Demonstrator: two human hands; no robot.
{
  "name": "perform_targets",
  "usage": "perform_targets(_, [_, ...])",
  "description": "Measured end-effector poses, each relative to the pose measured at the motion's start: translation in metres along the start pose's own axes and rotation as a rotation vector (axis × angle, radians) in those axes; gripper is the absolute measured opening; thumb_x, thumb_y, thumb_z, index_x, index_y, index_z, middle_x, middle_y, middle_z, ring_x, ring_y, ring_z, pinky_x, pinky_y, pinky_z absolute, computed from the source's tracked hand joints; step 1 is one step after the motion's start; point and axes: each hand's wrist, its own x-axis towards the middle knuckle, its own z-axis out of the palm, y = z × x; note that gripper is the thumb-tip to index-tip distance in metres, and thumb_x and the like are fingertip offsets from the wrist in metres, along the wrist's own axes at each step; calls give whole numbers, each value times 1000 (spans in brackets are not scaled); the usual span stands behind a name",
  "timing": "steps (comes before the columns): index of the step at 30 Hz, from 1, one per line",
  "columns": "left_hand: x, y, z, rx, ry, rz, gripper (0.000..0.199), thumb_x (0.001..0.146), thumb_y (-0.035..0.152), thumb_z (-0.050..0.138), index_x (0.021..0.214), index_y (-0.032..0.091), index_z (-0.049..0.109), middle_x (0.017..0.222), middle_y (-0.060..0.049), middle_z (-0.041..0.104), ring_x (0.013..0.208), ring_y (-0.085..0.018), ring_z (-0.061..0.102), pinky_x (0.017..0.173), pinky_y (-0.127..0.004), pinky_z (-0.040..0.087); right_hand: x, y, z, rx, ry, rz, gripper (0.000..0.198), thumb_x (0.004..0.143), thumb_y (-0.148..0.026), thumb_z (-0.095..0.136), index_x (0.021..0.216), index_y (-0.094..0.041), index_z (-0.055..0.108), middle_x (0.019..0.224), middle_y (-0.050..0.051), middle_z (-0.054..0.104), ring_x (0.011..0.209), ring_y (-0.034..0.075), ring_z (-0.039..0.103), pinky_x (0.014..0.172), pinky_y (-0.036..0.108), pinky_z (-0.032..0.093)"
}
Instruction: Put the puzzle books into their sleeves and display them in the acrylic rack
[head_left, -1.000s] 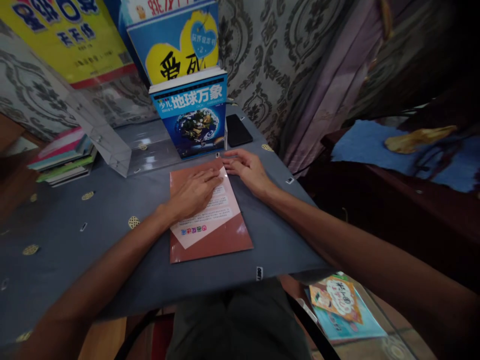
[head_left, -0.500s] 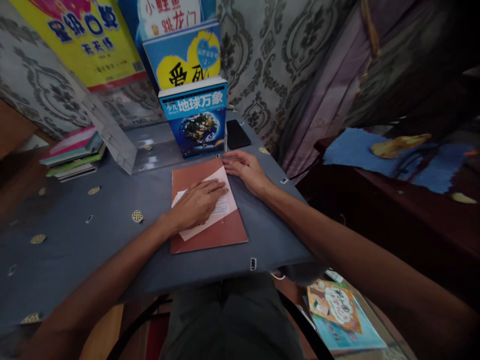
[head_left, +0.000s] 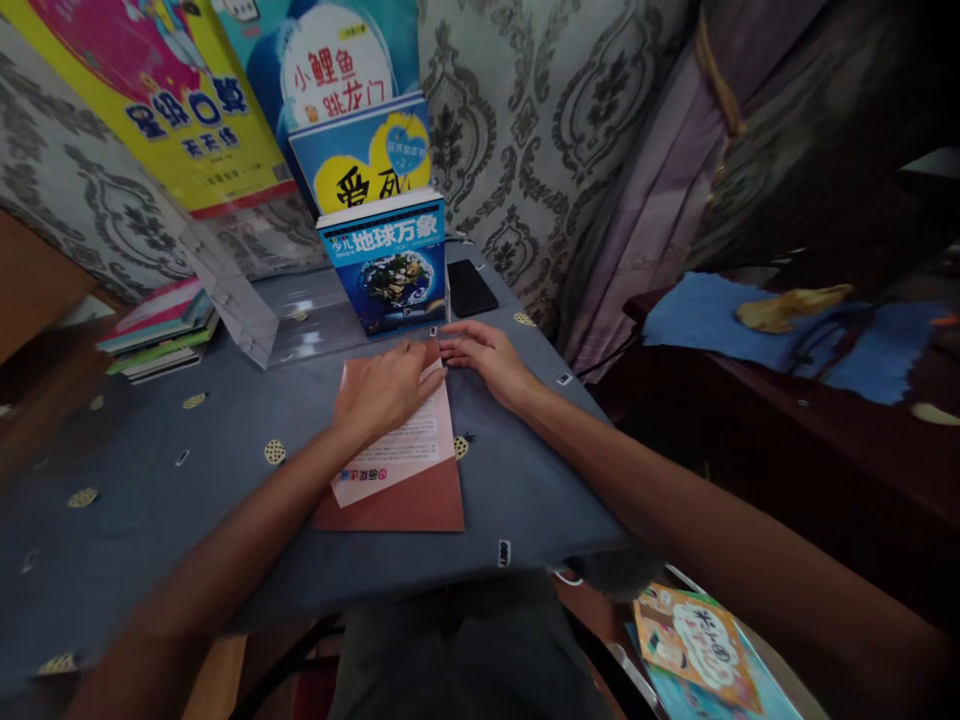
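Note:
A thin reddish-brown book (head_left: 420,502) lies flat on the cloth-covered table, a pale pink panel of print on its upward side. My left hand (head_left: 386,388) rests palm down across the upper part of this cover, fingers stretched out, hiding some of the print. At the book's upper right corner is my right hand (head_left: 486,362), fingers extended and slightly apart, the tips beside or touching the edge; contact is hard to make out. Neither hand grasps anything. Just beyond them a blue book with an Earth picture (head_left: 397,275) stands upright.
Behind stand a blue-and-yellow book (head_left: 367,165), a larger blue book (head_left: 337,60) and a yellow workbook (head_left: 217,140) with a clear holder (head_left: 236,295). A black phone (head_left: 471,288) lies right; a book stack (head_left: 161,330) sits left. More books (head_left: 701,640) are below, right.
The reddish-brown book has turned a little, its near end swinging left. My left hand has slid toward its far end, uncovering more print. My right hand stays by the corner.

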Motion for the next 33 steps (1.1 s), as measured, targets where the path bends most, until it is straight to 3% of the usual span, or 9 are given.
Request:
perform_targets(5, [27, 4, 7, -34, -85, -54, 28, 94, 43, 55, 83, 18, 62, 86, -12, 70, 90, -32, 67, 76, -41, 47, 1, 3, -2, -30, -33, -28, 21, 81, -27, 62, 100, -22, 69, 95, 4, 77, 90, 18, 72, 91, 38, 57])
perform_targets(11, [27, -3, 1, -106, -98, -126, 29, 90, 39, 52, 68, 22, 53, 75, -6, 66, 78, -26, 64, 67, -36, 42, 1, 4, -3, 0, -74, -20, 22, 83, -29, 63, 103, -22, 69, 100, 6, 76, 91, 19, 72, 89, 40, 58])
perform_targets(17, [32, -20, 9, -222, -117, -80, 26, 92, 36, 46, 73, 21, 57, 75, -4, 66, 75, -22, 61, 67, -34, 42, 2, 3, -5, 7, -83, 7, 19, 86, -24, 63, 105, -23, 69, 103, 6, 75, 96, 20, 72, 91, 41, 60])
perform_targets(21, [36, -29, 15, -289, -136, -37, 30, 94, 35, 40, 86, 20, 65, 87, -6, 70, 85, -23, 64, 74, -35, 46, 2, 1, -4, 25, -82, 10, 16, 88, -21, 62, 102, -23, 70, 105, 6, 75, 98, 20, 71, 93, 43, 59])
perform_targets(29, [29, -15, 8, -206, -131, -113, 28, 97, 35, 44, 80, 20, 61, 87, -6, 70, 86, -24, 65, 75, -34, 45, 2, 5, -6, -30, -68, -24, 20, 85, -27, 65, 104, -23, 69, 99, 5, 75, 96, 21, 71, 92, 42, 60])
perform_targets(33, [20, -18, 13, -245, -72, -24, 25, 97, 38, 48, 83, 20, 57, 83, -3, 66, 79, -21, 61, 74, -33, 44, 4, 10, -9, -193, -74, -117, 23, 86, -27, 61, 108, -24, 68, 103, 7, 75, 98, 23, 72, 90, 45, 60])
